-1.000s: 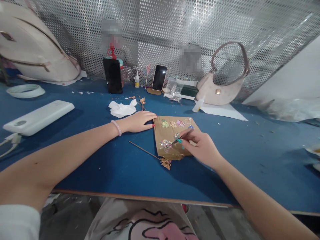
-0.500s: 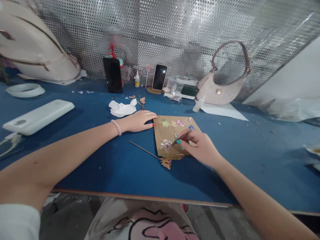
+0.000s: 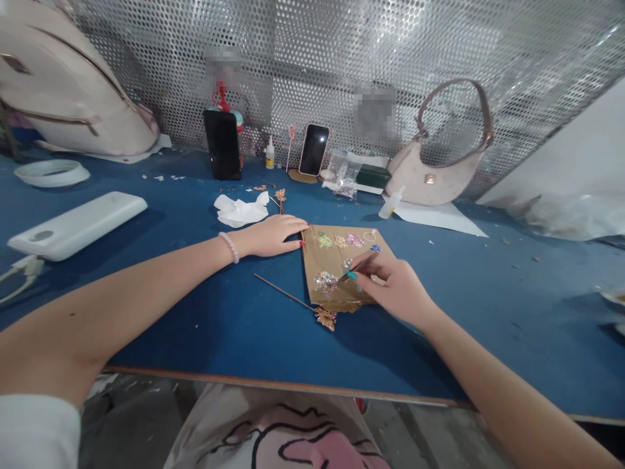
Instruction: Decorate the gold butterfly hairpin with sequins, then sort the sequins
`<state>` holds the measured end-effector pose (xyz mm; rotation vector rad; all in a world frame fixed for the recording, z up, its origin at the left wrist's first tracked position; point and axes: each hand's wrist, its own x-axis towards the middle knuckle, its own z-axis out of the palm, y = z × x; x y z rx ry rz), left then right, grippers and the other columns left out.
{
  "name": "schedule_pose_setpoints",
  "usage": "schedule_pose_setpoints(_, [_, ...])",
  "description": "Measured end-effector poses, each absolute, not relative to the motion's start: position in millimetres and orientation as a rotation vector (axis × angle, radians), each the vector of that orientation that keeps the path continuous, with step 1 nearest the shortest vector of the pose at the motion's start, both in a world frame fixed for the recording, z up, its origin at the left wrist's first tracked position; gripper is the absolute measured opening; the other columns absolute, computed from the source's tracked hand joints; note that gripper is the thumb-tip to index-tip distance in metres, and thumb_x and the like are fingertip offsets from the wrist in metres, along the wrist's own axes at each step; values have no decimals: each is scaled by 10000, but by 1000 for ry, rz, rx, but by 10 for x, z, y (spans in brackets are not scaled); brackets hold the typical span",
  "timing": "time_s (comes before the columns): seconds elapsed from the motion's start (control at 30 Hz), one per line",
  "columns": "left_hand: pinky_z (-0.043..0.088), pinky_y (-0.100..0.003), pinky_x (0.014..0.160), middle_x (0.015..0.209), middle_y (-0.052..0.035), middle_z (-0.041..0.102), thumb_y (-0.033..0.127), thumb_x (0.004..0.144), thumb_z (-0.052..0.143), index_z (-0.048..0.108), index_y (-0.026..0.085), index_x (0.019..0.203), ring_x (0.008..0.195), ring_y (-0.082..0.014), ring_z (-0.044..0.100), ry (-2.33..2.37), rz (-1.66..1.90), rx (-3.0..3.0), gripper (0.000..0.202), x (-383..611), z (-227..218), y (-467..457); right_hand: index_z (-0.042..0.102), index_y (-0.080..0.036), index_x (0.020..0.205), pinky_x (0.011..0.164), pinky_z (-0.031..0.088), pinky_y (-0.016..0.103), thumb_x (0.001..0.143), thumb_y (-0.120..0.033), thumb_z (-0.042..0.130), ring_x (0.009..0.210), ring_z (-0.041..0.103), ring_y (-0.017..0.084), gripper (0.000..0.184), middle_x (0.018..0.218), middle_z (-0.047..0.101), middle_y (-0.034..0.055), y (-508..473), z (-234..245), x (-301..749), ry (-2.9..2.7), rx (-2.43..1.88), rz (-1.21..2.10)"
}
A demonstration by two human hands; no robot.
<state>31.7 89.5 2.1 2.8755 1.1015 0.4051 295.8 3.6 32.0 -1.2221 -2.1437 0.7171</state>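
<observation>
My left hand [image 3: 276,236] lies flat on the table with its fingers stretched out, the fingertips touching the left edge of a cardboard piece [image 3: 319,257]. Small piles of rhinestones in green, pink, blue and other colours sit on the cardboard. My right hand [image 3: 398,286] is closed around dark tweezers [image 3: 352,268], whose tips point into the large pile of multicoloured rhinestones [image 3: 326,281] at the near left. Whether the tips hold a stone is too small to tell. In front of the cardboard lies a hairpin [image 3: 325,318] with a gold-coloured, butterfly-like ornament and a long thin stem.
Beyond my left hand are crumpled white tissue [image 3: 241,210] and another gold ornament [image 3: 280,195]. A power bank [image 3: 78,225] lies left. Two phones [image 3: 223,144] stand at the back, near small glue bottles [image 3: 391,203]. A handbag [image 3: 434,176] stands back right, a backpack [image 3: 73,85] back left.
The whole view has shifted very slightly. My right hand and the tweezers stay at the multicoloured pile, and my left hand stays at the cardboard's edge.
</observation>
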Motion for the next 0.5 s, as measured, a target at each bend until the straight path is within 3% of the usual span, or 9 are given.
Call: schedule_pose_setpoints(0.5, [285,-335,1046,1370,-74,420,471,945,324,385,174,1330,1258,-197,363,1110,381,2867,491,312,23,890,581,-187,778,548,495,264,780,-240,522,665,610,142,80,886,648,64,59,319,2990,-2150,-1225,741])
